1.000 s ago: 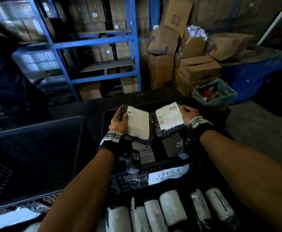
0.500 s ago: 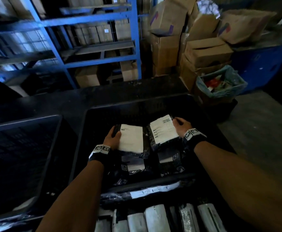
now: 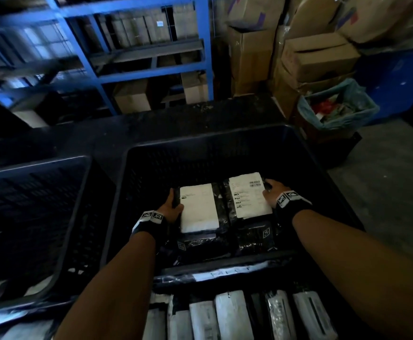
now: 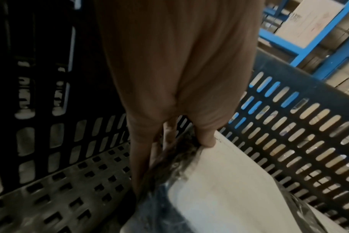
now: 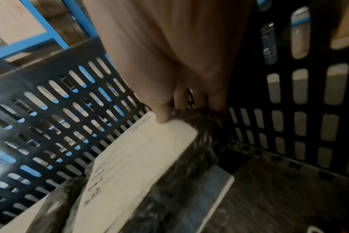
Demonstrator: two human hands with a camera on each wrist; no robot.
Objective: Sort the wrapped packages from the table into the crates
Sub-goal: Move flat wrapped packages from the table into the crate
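Both pkgs sit lower than 1 s ago, now inside the right crate point(image 3: 225, 143). Left hand point(image 3: 170, 207) grips the left package point(image 3: 199, 208): thumb on the white label, fingers point(image 4: 141, 157) curled under the outer edge. Right hand point(image 3: 271, 192) pinches the right package point(image 3: 248, 195) likewise. Pkgs lie side by side, touching, atop black-wrapped pkgs in the crate. Left crate point(image 3: 36, 165): contents unclear. More wrapped packages point(image 3: 232, 315) line the tabletop nearest the person.
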